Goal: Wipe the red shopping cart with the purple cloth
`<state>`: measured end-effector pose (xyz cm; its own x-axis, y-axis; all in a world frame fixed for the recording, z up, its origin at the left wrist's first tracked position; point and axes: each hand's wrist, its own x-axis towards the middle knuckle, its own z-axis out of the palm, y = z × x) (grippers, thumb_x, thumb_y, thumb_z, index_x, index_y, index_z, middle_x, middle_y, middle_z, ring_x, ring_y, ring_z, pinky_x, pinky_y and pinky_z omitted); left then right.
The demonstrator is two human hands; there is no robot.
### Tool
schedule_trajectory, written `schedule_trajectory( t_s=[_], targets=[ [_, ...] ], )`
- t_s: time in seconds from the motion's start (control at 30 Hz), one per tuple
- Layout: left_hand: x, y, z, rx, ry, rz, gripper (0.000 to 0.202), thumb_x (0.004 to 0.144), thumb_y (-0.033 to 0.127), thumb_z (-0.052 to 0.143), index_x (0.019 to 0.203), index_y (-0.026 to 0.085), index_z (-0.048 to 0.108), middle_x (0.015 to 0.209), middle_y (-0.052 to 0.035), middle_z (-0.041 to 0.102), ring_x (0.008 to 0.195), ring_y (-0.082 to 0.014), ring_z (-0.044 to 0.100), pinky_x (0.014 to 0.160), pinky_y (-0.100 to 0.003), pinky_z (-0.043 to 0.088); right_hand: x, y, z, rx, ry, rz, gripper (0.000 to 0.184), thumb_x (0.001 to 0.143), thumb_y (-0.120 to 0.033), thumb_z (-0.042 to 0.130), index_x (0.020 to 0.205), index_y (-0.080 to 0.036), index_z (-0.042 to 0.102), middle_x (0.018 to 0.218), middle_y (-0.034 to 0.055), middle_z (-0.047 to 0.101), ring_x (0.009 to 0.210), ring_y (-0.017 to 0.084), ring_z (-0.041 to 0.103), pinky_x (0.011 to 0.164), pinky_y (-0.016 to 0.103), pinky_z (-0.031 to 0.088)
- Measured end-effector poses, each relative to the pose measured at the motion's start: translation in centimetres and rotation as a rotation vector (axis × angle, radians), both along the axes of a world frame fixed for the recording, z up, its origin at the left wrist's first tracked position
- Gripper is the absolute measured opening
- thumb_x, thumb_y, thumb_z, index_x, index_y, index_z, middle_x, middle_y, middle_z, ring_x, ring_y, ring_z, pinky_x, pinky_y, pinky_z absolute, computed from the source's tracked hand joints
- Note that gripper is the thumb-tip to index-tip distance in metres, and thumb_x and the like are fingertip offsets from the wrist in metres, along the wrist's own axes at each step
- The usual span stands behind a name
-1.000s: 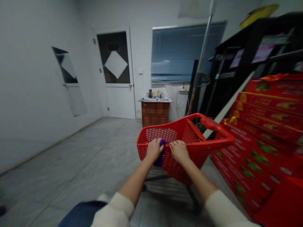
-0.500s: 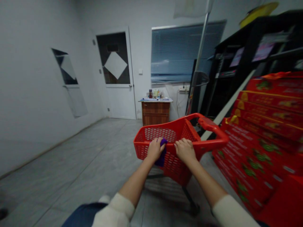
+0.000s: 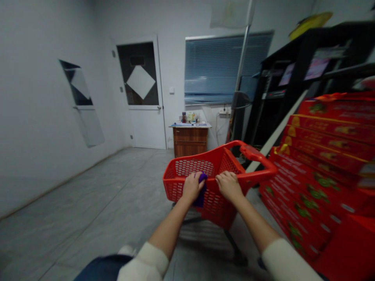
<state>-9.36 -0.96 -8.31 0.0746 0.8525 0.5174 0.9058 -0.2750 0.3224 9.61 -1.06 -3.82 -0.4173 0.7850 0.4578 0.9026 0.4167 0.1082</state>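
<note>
A red plastic shopping cart [image 3: 215, 208] stands side-on in front of me, its handle to the right. My left hand [image 3: 192, 186] is closed on a purple cloth [image 3: 199, 200], pressing it over the near rim of the basket. Part of the cloth hangs down the outside of the perforated wall; some is hidden under the hand. To the right, my right hand [image 3: 229, 185] is closed over the same rim, with its fingertips curled over the edge. The cart's dark legs and a wheel show dimly below.
Stacked red cartons [image 3: 316, 183] stand close on the right, before a black shelf rack [image 3: 304, 50]. A wooden cabinet [image 3: 190, 141] with bottles on top is by the far wall, near a white door [image 3: 148, 127]. Grey floor [image 3: 117, 195] stretches to the left.
The view has shifted slightly, with the cart and cartons now a little further left in the picture. Both hands keep their places on the rim, the left still with the purple cloth.
</note>
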Motion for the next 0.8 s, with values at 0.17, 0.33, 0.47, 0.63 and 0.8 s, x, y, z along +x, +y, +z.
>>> schedule_trajectory(
  t_s=[0.17,0.33,0.47,0.63,0.8],
  targets=[
    [-2.9,0.0,-0.1,-0.010,0.013,0.049,0.035,0.096,0.037,0.050,0.128,0.023,0.051,0.118,-0.0077,0.060,0.108,-0.0206,0.057,0.095,-0.034,0.043,1.8,0.0,-0.4,0.079,0.009,0.006,0.036,0.097,-0.027,0.044,0.127,-0.024,0.063,0.127,0.0074,0.064,0.121,0.023,0.047,0.106,0.036,0.023],
    [-2.9,0.2,0.2,-0.032,0.007,0.167,0.035,0.096,0.037,0.050,0.128,0.022,0.052,0.115,-0.0088,0.060,0.106,-0.0217,0.058,0.094,-0.035,0.043,1.5,0.2,-1.1,0.069,0.061,-0.014,0.039,0.096,-0.028,0.044,0.131,-0.031,0.061,0.123,0.0043,0.067,0.121,0.024,0.047,0.111,0.039,0.015],
    [-0.5,0.7,0.4,-0.034,0.008,0.144,0.035,0.096,0.039,0.049,0.127,0.023,0.052,0.115,-0.0092,0.059,0.105,-0.0226,0.057,0.093,-0.036,0.043,1.1,0.9,-0.9,0.023,0.060,-0.011,0.037,0.096,-0.030,0.045,0.128,-0.034,0.063,0.116,0.0037,0.069,0.114,0.024,0.048,0.107,0.039,0.018],
    [-1.6,1.0,0.1,-0.019,0.025,-0.002,0.036,0.096,0.035,0.051,0.130,0.025,0.050,0.117,-0.0069,0.059,0.109,-0.0209,0.056,0.095,-0.034,0.043,2.0,1.2,-0.5,0.004,0.063,-0.033,0.037,0.095,-0.027,0.045,0.125,-0.035,0.065,0.114,0.0032,0.069,0.111,0.023,0.046,0.104,0.038,0.019],
    [-3.4,0.9,0.0,-0.014,0.008,0.118,0.034,0.097,0.036,0.048,0.128,0.023,0.052,0.117,-0.0079,0.060,0.107,-0.0214,0.057,0.095,-0.034,0.042,2.4,1.1,-0.6,-0.022,0.079,-0.014,0.037,0.095,-0.027,0.043,0.125,-0.032,0.065,0.113,0.0043,0.069,0.109,0.023,0.045,0.103,0.038,0.018]
  ],
)
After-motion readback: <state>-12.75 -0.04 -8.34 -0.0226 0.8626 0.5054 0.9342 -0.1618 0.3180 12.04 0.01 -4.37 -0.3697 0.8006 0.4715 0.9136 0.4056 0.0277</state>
